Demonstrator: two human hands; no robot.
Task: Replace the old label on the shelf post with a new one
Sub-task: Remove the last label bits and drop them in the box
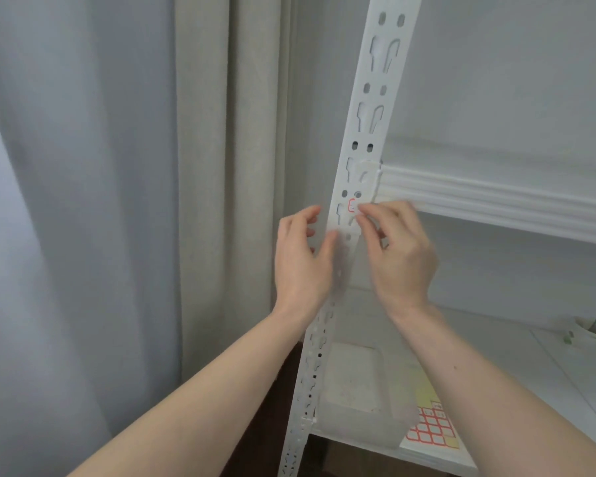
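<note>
The grey curtain (83,201) fills the left half of the view, with a beige curtain (227,166) hanging beside it, next to the shelving unit.

The white shelf post (365,132) runs from the top of the view down to the bottom, leaning slightly, punched along its length with pairs of holes and keyhole slots. An upper shelf (496,201) with a ribbed white front edge joins the post on the right at about mid-height. A lower shelf (530,373) sits below it.

On the lower shelf, just beside the post, stands a translucent plastic box (358,390). Partly under its right side lies a sheet of labels (430,428), red-bordered squares on a yellow backing. Well apart, at the far right of the same shelf, is a small white cup (589,330) with a dark stick in it.

The left hand (303,259) rests against the left edge of the post, thumb laid on the front face, fingers loosely curled behind the edge; whether they actually clamp the post cannot be told.

The right hand (399,253) is raised to the post's front face, fingertips pinched together at a small red-bordered label (352,205). The label sits on the post just under a pair of holes, level with the upper shelf's front edge. The hand is blurred.
</note>
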